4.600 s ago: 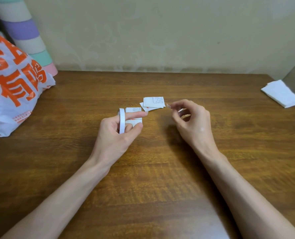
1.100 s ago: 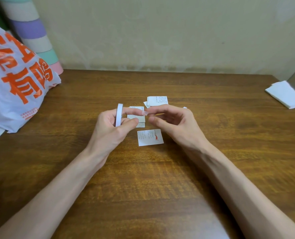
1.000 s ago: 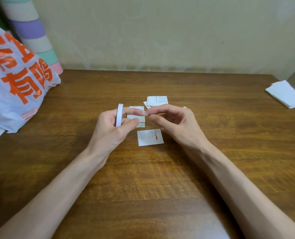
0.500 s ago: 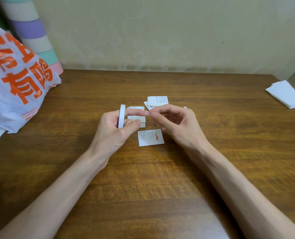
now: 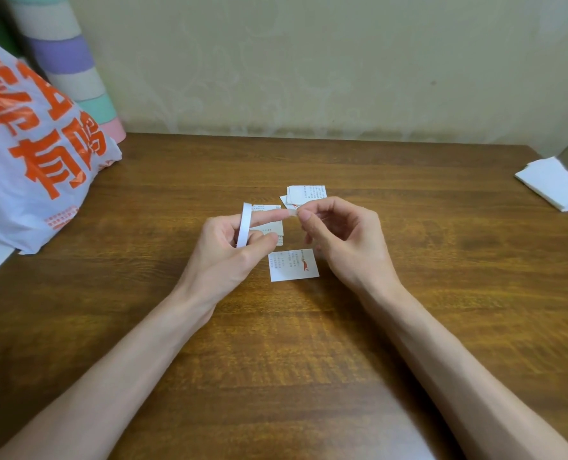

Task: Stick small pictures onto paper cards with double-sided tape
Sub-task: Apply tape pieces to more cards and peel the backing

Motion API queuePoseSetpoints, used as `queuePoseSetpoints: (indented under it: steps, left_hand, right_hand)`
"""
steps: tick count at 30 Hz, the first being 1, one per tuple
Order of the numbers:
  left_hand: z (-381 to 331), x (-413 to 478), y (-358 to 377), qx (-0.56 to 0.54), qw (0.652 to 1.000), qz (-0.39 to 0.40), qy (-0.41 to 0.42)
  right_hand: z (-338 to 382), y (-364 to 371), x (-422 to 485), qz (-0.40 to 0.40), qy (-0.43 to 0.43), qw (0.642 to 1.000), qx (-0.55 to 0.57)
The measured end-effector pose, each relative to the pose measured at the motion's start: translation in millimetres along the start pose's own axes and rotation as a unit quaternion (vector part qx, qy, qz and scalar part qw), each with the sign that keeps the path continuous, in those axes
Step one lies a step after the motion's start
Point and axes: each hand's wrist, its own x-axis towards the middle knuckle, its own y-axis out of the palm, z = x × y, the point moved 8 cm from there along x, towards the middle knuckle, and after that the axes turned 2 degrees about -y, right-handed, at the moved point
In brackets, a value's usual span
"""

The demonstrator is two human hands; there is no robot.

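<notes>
left hand (image 5: 229,250) fingers curled round tape roll (image 5: 243,224), just left of card (image 5: 294,264) | right hand (image 5: 342,240) pinches tape end (image 5: 291,212) just beyond card | card flat on table (image 5: 408,327)

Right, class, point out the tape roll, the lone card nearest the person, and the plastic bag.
tape roll (image 5: 244,224): head view, on its white outer band.
lone card (image 5: 294,265): head view, middle of its printed face.
plastic bag (image 5: 17,180): head view, on its orange-lettered side.

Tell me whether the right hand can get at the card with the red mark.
Probably yes: the card lies uncovered on the table, right beside the right hand. But that hand seems to pinch a tape end, so it is busy.
</notes>
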Motion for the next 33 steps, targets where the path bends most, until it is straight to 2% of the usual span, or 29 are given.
queuePoseSetpoints:
  steps: [3,7,10,14,20,24,33]
  left_hand:
    - [6,3,-10,0.046,0.999,-0.030,-0.004]
    - [-1,10,-19,0.134,0.988,-0.063,0.046]
    - [4,10,-22,0.182,0.980,-0.056,0.051]
    - [3,5,-14,0.254,0.965,0.001,0.060]
    - [5,6,-9,0.276,0.959,0.024,0.058]
    - [3,6,-3,0.301,0.951,0.042,0.057]
    - [15,9,-5,0.308,0.949,0.049,0.037]
  right_hand:
    - [2,-8,2,-0.016,-0.017,0.999,-0.049]
    - [-4,-8,4,0.046,-0.005,0.991,-0.127]
    - [-3,-9,6,0.081,-0.003,0.986,-0.144]
    - [0,-9,4,0.121,0.017,0.981,-0.150]
    - [-10,-1,1,0.170,0.033,0.963,-0.208]
    - [-16,5,0,0.187,0.003,0.944,-0.271]
    - [-17,6,-2,0.190,0.024,0.951,-0.243]
